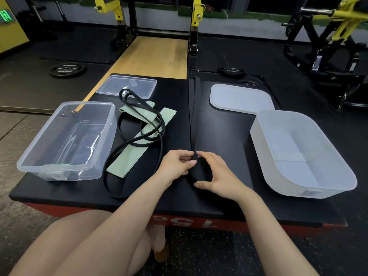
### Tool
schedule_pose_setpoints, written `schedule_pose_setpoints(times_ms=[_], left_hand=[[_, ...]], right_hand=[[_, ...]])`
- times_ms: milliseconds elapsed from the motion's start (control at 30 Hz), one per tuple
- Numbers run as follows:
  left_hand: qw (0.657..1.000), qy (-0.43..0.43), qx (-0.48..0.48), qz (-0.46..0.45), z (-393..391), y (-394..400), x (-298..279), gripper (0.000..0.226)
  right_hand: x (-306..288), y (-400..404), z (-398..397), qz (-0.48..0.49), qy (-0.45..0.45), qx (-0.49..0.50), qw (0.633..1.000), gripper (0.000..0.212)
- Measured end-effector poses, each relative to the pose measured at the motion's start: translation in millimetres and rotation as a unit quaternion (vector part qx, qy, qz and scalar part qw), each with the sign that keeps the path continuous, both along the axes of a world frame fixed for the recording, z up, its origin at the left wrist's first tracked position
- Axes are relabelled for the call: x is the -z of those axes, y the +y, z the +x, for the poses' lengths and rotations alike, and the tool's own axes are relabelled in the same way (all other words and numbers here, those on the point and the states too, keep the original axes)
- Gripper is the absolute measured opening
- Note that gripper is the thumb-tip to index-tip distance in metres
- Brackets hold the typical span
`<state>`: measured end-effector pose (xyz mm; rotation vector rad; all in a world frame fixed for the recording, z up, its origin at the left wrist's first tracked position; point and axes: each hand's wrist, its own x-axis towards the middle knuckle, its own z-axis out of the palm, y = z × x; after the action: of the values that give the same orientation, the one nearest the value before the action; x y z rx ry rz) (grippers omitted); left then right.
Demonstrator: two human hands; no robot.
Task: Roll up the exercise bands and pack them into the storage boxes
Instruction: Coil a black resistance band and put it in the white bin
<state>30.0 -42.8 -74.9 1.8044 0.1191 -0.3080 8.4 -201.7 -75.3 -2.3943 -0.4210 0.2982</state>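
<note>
A wide black band (194,108) lies stretched away from me down the middle of the black platform (223,132), its near end wound into a roll (200,168). My left hand (177,164) pinches the roll's top edge. My right hand (217,174) curls round the roll from the right, thumb underneath. To the left, a thin black loop band (139,134) lies tangled over a pale green flat band (131,154). A clear storage box (67,138) stands at the left, holding nothing. A white storage box (298,154) stands at the right, also holding nothing.
The clear lid (127,85) lies behind the bands at the back left, and the white lid (241,98) at the back right. Weight plates (67,69) and yellow-black rack frames (195,26) stand on the gym floor beyond. My knees are below the platform's red front edge.
</note>
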Motion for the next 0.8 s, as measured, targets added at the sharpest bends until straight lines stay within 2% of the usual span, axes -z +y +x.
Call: schedule_pose_setpoints(times_ms=[200, 367, 500, 600, 800], left_hand=[[1.0, 0.0, -0.005, 0.026, 2, 2, 2, 0.032], [0.994, -0.049, 0.009, 0.099, 1, 0, 2, 0.031], [0.991, -0.056, 0.011, 0.118, 0, -2, 3, 0.031], [0.989, -0.058, 0.015, 0.135, 0, -3, 5, 0.031], [0.996, -0.05, 0.019, 0.068, -2, -6, 3, 0.042]], right_hand=[[-7, -10, 12, -0.001, 0.057, -0.055, 0.997, 0.086], [-7, -5, 7, -0.014, 0.053, -0.027, 0.998, 0.094], [-5, 6, -10, -0.065, 0.012, 0.095, 0.993, 0.107], [1, 24, -27, -0.06, -0.018, 0.169, 0.984, 0.106], [19, 55, -25, -0.012, -0.103, 0.309, 0.945, 0.083]])
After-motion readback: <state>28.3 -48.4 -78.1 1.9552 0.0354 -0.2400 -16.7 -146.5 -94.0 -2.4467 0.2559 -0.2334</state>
